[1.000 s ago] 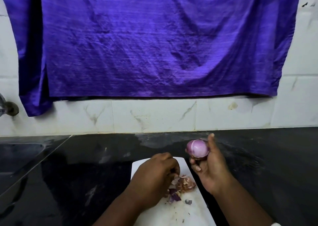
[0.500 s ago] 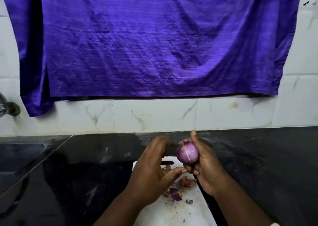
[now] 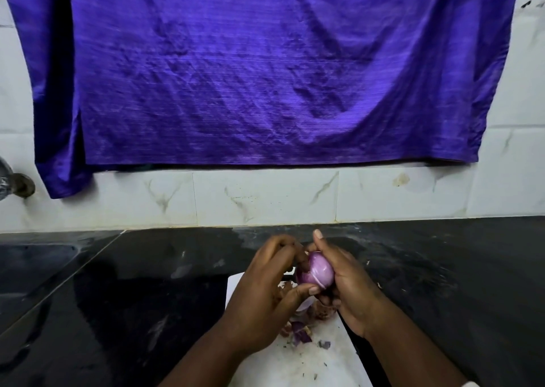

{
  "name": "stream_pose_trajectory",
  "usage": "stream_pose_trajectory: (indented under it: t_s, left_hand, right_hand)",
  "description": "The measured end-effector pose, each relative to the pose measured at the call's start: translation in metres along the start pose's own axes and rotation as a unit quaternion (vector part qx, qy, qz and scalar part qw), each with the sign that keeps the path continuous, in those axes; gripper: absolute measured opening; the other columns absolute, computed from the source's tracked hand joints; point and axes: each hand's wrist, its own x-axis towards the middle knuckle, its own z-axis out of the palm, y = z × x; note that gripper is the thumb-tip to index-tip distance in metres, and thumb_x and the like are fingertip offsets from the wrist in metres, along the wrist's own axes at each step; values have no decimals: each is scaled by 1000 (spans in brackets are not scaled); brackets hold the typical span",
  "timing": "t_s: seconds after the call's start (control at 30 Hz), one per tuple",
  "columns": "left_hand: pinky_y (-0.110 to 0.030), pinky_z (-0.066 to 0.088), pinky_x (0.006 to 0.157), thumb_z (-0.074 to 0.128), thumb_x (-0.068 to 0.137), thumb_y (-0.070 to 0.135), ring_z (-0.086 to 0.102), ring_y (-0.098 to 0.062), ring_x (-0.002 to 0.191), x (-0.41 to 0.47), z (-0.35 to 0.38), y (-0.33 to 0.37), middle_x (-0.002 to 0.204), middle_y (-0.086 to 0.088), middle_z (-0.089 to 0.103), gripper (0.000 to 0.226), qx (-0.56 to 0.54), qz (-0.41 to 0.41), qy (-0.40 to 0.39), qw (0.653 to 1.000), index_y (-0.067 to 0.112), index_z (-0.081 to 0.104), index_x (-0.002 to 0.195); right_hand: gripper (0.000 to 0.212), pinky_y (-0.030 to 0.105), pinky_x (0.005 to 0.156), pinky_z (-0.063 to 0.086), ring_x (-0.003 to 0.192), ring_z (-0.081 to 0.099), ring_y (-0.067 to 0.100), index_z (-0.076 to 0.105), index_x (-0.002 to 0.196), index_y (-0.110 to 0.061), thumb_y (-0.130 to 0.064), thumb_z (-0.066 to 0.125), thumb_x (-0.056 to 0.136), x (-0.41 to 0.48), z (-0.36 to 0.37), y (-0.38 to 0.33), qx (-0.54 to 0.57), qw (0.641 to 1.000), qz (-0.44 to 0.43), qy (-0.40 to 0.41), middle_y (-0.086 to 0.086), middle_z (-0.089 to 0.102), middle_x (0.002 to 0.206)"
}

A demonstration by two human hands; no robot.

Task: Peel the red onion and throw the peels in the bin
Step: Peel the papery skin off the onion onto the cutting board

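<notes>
Red onion (image 3: 317,270): smooth, pale purple, held in the air over the far end of the board, with both your hands on it.

- Purple cloth (image 3: 250,77) hangs on the tiled wall (image 3: 265,198) and fills 12 o'clock.
- Black counter (image 3: 147,283) runs below the wall. A tap (image 3: 17,184) sits at the 9 o'clock edge of the frame.
- White cutting board (image 3: 309,363) lies on the counter at 6 o'clock.
- Your right hand (image 3: 351,292) cups the onion from 3 o'clock, fingers wrapped underneath and thumb sticking up past it.
- Your left hand (image 3: 265,295) is clamped on the onion from 9 o'clock, fingers curled onto its top-left and thumb tip pressed at its bottom. Can't tell if it's pinching a skin flap.
- Peels (image 3: 300,332) lie in a loose heap on the board under your hands.
</notes>
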Motion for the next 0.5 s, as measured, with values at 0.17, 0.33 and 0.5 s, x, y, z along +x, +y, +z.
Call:
stream_pose_trajectory:
  t_s: [0.17, 0.33, 0.5]
  left_hand:
    - [-43, 55, 85, 66, 98, 44, 56, -19, 111, -1, 1, 0, 119, 16, 47, 26, -1, -4, 5, 1000, 19, 56, 99]
    - [-13, 48, 87, 68, 99, 30, 57, -11, 115, 1, 0, 2, 122, 16, 50, 16, -19, -7, 55, 998, 21, 61, 111]
    - [-30, 62, 84, 69, 99, 12, 58, -17, 126, 0, 2, -4, 130, 15, 50, 12, -72, -33, 59, 995, 23, 72, 103]
  right_hand:
    - [53, 25, 51, 37, 52, 53, 16, 74, 90, -13, -64, 59, 92, 1, 0, 1, -8, 1000, 4, 12, 11, 65, 70]
    - [50, 21, 40, 33, 43, 48, 10, 73, 85, -13, -59, 55, 97, 1, -1, 0, -15, 999, 1, 30, 6, 63, 63]
    - [46, 29, 55, 34, 60, 53, 19, 73, 81, -22, -64, 59, 93, 1, 0, 2, -32, 999, -1, 32, 7, 64, 71]
